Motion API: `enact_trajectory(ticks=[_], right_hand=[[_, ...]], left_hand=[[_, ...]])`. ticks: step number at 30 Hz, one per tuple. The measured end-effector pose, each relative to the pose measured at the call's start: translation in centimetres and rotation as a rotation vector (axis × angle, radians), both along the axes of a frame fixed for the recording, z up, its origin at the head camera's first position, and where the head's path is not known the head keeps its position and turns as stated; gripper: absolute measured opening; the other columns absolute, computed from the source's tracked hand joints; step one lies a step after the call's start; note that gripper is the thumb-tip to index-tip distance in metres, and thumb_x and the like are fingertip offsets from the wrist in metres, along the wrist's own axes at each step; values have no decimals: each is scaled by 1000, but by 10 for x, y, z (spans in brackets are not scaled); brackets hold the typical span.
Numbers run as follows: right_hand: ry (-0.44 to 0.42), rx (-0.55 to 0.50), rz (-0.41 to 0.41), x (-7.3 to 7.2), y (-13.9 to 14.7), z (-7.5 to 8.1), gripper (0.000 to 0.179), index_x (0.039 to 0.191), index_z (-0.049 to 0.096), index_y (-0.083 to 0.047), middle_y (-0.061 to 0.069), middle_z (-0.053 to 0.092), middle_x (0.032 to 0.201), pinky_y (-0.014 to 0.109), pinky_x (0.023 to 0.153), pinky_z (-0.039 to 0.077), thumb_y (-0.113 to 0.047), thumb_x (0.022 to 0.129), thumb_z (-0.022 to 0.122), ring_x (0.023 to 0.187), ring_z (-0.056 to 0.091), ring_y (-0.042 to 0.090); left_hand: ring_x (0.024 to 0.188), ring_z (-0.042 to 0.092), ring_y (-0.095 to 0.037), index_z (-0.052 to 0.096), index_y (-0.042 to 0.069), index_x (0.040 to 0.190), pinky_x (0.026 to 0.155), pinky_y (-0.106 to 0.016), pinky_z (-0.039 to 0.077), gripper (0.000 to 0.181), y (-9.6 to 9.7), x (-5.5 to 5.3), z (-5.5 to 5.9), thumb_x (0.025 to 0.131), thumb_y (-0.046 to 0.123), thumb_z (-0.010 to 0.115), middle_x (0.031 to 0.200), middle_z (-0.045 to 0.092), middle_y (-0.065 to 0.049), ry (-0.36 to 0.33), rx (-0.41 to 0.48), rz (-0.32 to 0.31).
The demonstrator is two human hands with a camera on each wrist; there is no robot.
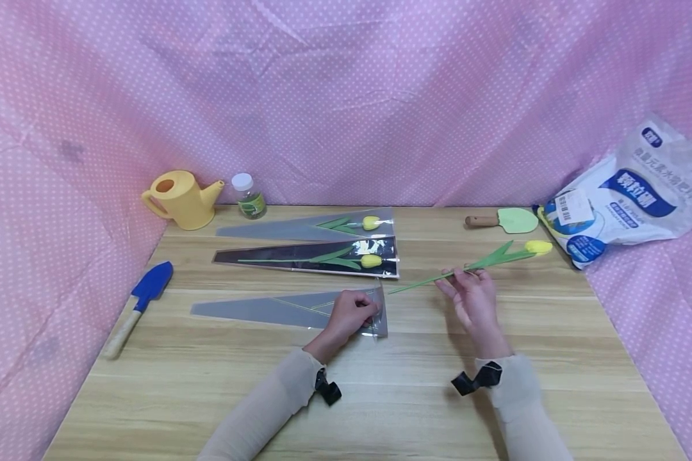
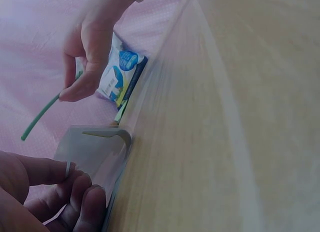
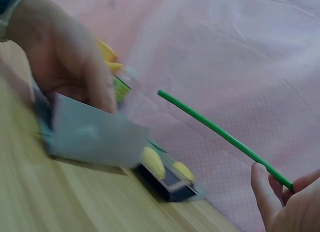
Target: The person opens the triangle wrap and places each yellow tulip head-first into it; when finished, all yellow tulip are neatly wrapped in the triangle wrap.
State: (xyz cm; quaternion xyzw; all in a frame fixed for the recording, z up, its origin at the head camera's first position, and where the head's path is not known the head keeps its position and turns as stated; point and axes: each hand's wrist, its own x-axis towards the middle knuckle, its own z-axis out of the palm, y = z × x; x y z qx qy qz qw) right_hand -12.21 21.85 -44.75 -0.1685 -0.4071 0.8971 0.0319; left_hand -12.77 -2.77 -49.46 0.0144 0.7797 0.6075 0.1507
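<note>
My left hand (image 1: 352, 315) pinches the wide right end of a grey flower sleeve (image 1: 254, 310), and in the left wrist view the sleeve's clear film (image 2: 90, 147) stands lifted at the fingertips. In my right hand (image 1: 474, 296) I hold a yellow artificial tulip (image 1: 538, 248) by its green stem (image 3: 220, 132), above the table. The stem's cut end points left toward the sleeve's mouth, and the flower head points right. Behind lie a black sleeve (image 1: 254, 257) and another grey sleeve (image 1: 265, 228), each with a yellow tulip inside.
A yellow watering can (image 1: 187, 202) and a white-lidded jar (image 1: 250, 197) stand at the back left. A blue trowel (image 1: 150, 285) lies at the left edge. At the back right are a green trowel (image 1: 516, 220) and a white fertiliser bag (image 1: 628, 192).
</note>
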Motion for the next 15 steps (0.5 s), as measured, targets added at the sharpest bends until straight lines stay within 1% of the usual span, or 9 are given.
enact_trajectory(ticks=[3,8,11,15], right_hand=[[-33,46,-12,0,-10,-1,15,103,41,-9,-1,60,85,34,80,63,3,100,49,83,69,13],[-54,92,-34,1,-20,-3,15,108,39,-9,-2,57,88,33,81,62,3,101,46,84,68,10],[-44,99,-59,1,-23,-4,16,108,38,-9,-3,58,88,34,80,63,3,101,46,84,70,10],[3,97,-112,1,-24,-6,18,108,39,-9,-2,59,85,34,77,63,3,100,49,80,71,12]], left_hand=[[55,53,-10,73,-5,80,54,-21,48,14,0,0,-1,87,5,67,65,61,-2,4,-2,0],[55,52,-9,73,-5,80,54,-21,47,16,0,-1,-2,88,8,69,64,60,-1,8,7,-1],[56,53,-9,73,-5,80,55,-21,47,17,0,-1,-1,88,9,69,65,60,0,0,10,-2],[56,53,-9,73,-5,81,55,-21,48,17,0,0,-1,89,10,69,66,60,0,-9,4,-5]])
